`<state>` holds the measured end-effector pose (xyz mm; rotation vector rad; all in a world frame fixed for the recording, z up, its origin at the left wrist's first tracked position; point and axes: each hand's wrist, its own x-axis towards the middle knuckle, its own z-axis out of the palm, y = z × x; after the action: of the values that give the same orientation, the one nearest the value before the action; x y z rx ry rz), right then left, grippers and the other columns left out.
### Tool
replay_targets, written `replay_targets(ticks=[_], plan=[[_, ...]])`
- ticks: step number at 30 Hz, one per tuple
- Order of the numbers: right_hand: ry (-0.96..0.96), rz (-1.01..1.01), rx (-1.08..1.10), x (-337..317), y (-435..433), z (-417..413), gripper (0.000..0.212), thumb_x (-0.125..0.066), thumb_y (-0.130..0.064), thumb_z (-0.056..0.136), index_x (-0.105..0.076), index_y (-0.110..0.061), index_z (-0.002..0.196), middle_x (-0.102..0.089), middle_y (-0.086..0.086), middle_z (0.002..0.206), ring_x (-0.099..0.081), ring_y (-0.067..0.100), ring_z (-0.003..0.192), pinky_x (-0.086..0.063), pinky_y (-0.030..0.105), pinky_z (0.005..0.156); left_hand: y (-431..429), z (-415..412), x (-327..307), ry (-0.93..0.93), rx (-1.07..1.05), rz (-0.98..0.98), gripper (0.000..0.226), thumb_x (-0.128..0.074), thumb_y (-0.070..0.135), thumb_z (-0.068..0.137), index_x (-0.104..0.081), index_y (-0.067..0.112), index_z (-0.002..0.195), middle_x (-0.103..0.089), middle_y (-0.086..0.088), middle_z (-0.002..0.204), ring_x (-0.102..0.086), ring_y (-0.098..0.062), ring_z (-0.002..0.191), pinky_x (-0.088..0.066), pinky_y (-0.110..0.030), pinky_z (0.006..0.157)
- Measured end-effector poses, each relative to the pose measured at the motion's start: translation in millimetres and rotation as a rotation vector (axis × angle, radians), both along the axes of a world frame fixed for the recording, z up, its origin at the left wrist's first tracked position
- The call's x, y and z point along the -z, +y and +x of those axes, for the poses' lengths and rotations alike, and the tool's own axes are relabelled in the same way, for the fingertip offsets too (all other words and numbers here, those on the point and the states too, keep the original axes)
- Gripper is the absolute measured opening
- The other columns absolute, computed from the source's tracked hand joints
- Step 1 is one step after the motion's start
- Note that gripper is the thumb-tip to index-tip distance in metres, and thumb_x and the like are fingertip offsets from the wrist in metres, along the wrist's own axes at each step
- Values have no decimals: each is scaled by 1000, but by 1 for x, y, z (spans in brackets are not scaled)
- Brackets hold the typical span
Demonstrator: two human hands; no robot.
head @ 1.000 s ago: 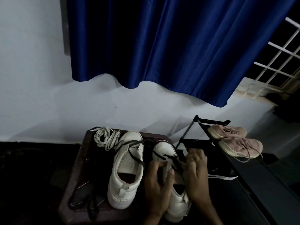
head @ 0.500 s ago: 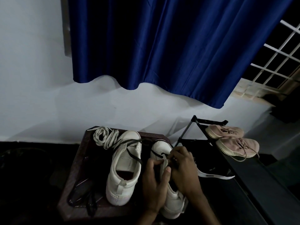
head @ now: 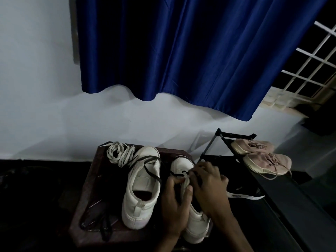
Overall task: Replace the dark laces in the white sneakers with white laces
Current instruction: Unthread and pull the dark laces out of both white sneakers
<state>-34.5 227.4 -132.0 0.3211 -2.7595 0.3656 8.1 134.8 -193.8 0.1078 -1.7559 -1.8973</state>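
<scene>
Both hands bend over the white sneaker (head: 197,226) on the desk (head: 91,188).
The left hand (head: 173,204) curls its grip round the tongue; the right hand (head: 209,186) pinches the dark lace (head: 176,174) just ahead.

On the stool (head: 87,188), the first sneaker (head: 143,188) stood mid-top and the second sneaker (head: 181,163) at its right edge, under my left hand (head: 174,206) and right hand (head: 209,186). Coiled laces (head: 120,154) lay at its far-left corner, a loose lace (head: 101,224) near-left. A shoe rack (head: 227,135) stood to its right, bearing a pair of shoes (head: 263,155).
</scene>
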Motion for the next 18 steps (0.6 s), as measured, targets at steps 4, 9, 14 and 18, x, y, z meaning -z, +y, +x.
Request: replay_targets(ticks=[4, 9, 14, 18], plan=[[-5, -115, -15, -4, 0, 2, 44, -25, -52, 92, -61, -29, 79, -58, -17, 90, -50, 5, 95, -37, 40, 82, -1, 0, 0, 6, 6, 12, 30, -56, 47, 83, -61, 21, 98, -67, 14, 95, -64, -5, 93, -46, -17, 79], [-147, 6, 19, -4, 1, -2, 20, -51, -45, 89, -64, -32, 96, -56, -15, 104, -47, 10, 108, -37, 39, 86, 0, 1, -1, 7, 5, 5, 30, -57, 48, 83, -60, 23, 97, -66, 15, 94, -63, -3, 94, -44, -13, 78], [-203, 123, -3, -8, -4, -1, 34, -45, -43, 80, -65, -37, 106, -51, -18, 116, -42, 12, 113, -36, 40, 90, 0, 1, -2, 12, 1, 17, 30, -57, 49, 83, -61, 23, 97, -66, 15, 94, -63, -4, 94, -45, -13, 79], [-210, 76, -11, -7, -4, -1, 39, -40, -47, 74, -66, -34, 101, -53, -19, 114, -43, 11, 110, -34, 41, 90, -1, 1, -3, 19, 9, 19, 31, -56, 50, 85, -61, 22, 97, -67, 12, 95, -64, -8, 95, -47, -19, 80]])
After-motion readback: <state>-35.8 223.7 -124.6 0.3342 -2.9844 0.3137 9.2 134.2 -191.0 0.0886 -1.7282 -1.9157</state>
